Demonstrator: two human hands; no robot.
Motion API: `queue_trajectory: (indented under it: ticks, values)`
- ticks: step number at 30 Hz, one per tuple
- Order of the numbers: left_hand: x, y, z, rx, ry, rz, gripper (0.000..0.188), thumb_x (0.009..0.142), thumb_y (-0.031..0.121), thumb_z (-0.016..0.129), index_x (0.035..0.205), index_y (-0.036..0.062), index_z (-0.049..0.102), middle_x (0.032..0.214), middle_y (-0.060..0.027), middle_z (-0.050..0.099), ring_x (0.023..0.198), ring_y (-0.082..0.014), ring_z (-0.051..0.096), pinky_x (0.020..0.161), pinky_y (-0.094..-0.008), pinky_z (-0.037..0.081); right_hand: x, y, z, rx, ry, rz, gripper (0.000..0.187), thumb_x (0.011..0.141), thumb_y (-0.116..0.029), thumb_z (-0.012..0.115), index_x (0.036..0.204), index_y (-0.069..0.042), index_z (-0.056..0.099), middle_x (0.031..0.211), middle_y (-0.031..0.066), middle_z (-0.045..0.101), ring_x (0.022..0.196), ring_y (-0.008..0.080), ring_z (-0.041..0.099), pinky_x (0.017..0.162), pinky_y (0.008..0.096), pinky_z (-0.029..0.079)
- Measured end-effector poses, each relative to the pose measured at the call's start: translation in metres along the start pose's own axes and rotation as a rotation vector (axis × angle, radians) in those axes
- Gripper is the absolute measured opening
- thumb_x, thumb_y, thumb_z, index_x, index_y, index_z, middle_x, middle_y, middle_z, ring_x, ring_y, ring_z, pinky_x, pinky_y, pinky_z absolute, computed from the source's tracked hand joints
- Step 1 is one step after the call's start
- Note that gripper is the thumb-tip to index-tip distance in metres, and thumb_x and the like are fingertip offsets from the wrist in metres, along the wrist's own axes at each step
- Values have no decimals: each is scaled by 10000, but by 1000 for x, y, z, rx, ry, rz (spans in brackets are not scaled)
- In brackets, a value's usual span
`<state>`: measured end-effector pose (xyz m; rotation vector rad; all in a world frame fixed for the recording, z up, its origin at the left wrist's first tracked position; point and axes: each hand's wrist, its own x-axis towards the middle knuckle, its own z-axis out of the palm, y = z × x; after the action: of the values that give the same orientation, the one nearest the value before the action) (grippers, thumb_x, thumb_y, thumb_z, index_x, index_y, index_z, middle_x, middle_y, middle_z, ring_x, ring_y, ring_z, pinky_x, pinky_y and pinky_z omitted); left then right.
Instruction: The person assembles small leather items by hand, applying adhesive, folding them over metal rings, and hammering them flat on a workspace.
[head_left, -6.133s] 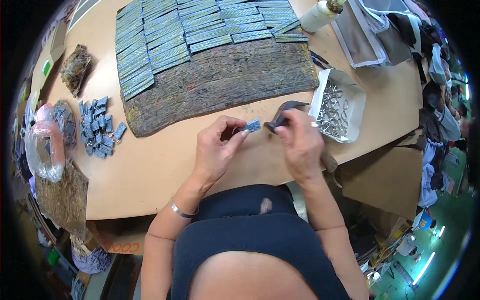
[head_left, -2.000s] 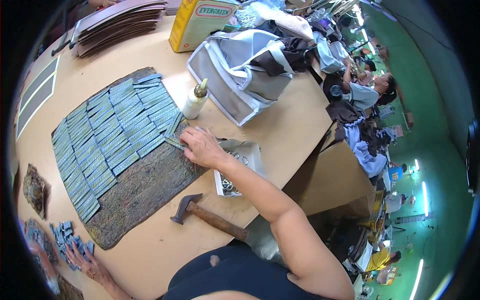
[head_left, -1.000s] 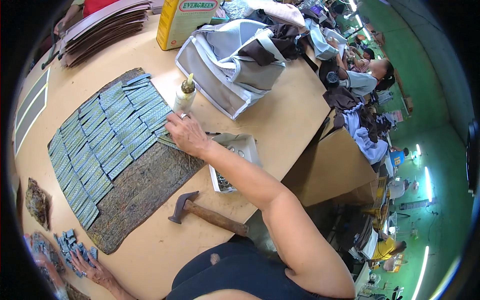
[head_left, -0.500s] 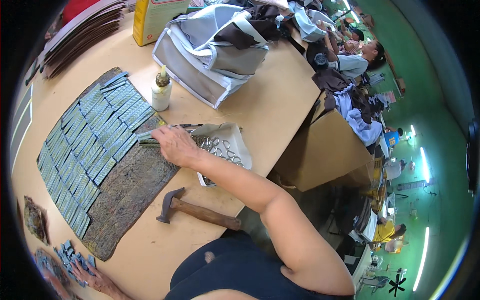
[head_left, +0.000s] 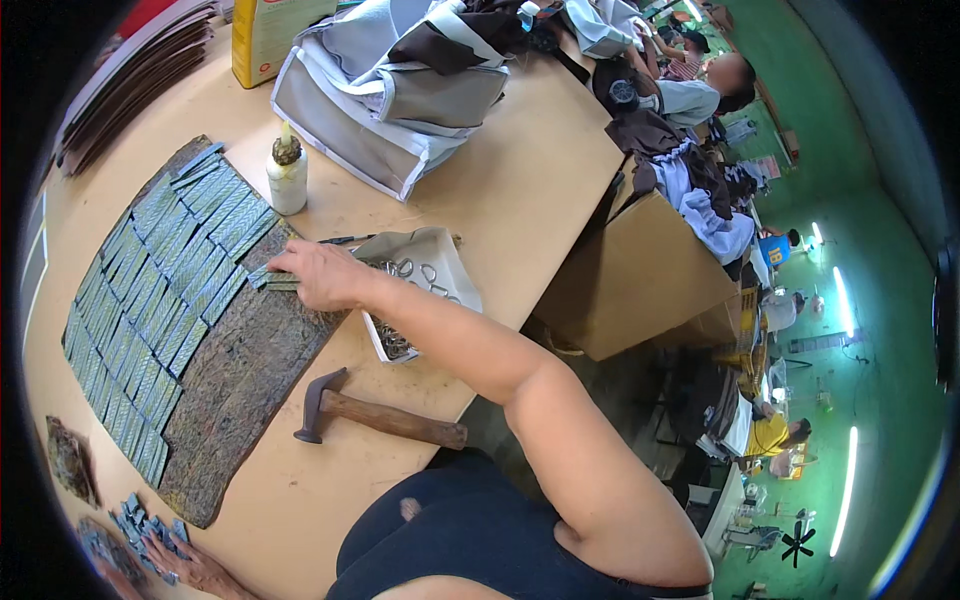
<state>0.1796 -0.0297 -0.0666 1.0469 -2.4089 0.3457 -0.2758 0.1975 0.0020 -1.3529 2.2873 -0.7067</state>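
My right hand (head_left: 325, 277) is closed, pinching a short woven blue-green strip (head_left: 268, 280) at the right side of a dark, rough, worn board (head_left: 250, 375). Rows of similar patterned strips (head_left: 165, 275) lie side by side over the board's far and left parts, while its near right part shows bare. At the lower left, my left hand (head_left: 190, 568) rests with fingers spread at a small heap of grey-blue cut pieces (head_left: 145, 525). The tips of its fingers touch the heap.
Beside my right forearm stands a white box of metal rings (head_left: 450, 270). A wooden-handled hammer (head_left: 390, 415) lies nearer me. Beyond are a glue bottle (head_left: 288, 180), a grey fabric bag (head_left: 385, 120), a yellow tin (head_left: 270, 40) and stacked sheets (head_left: 135, 85). A cardboard box (head_left: 650, 275) stands off the table's right edge.
The whole view has shifted, so the table things sit farther left. My right hand has turned slightly over the strip; my left hand stays by the heap.
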Motion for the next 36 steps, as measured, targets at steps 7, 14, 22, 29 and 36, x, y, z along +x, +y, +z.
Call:
queue_trajectory:
  ticks: [7, 14, 22, 29, 36]
  values:
    - [-1, 0, 0, -43, 30, 7, 374, 889, 256, 431, 1169, 11, 472, 1219, -180, 445, 1153, -341, 378, 979, -446, 282, 1, -2, -22, 31, -259, 10, 485, 645, -2, 484, 1127, -37, 511, 1058, 146, 492, 1047, 301, 461, 895, 357, 374]
    - [5, 13, -10, -58, 21, -23, 367, 886, 245, 438, 1188, 38, 466, 1238, -169, 436, 1167, -314, 371, 997, -440, 261, -16, -6, -9, -32, -95, -36, 390, 647, 31, 468, 1016, -49, 567, 1065, 121, 508, 995, 307, 497, 803, 386, 426]
    - [6, 13, -6, -75, 64, -12, 360, 886, 232, 437, 1193, 45, 463, 1245, -155, 434, 1175, -300, 368, 1010, -437, 244, -15, 1, 7, 86, -19, -127, 361, 664, 50, 422, 984, -41, 561, 907, 112, 573, 813, 289, 567, 696, 361, 465]
    - [4, 17, -7, -101, 73, -9, 363, 884, 220, 442, 1204, 48, 453, 1250, -148, 431, 1173, -298, 373, 1012, -439, 242, -33, -18, -8, 1350, -144, 343, 350, 729, 50, 397, 1061, -7, 491, 838, 79, 553, 744, 151, 549, 587, 265, 460]
    - [7, 19, -9, -91, 64, -1, 357, 885, 213, 442, 1202, 51, 458, 1260, -134, 428, 1183, -295, 365, 1014, -437, 236, -69, -37, -17, 1800, 140, 245, 295, 760, -69, 516, 1049, -31, 474, 818, 31, 510, 653, 103, 480, 597, 227, 410]
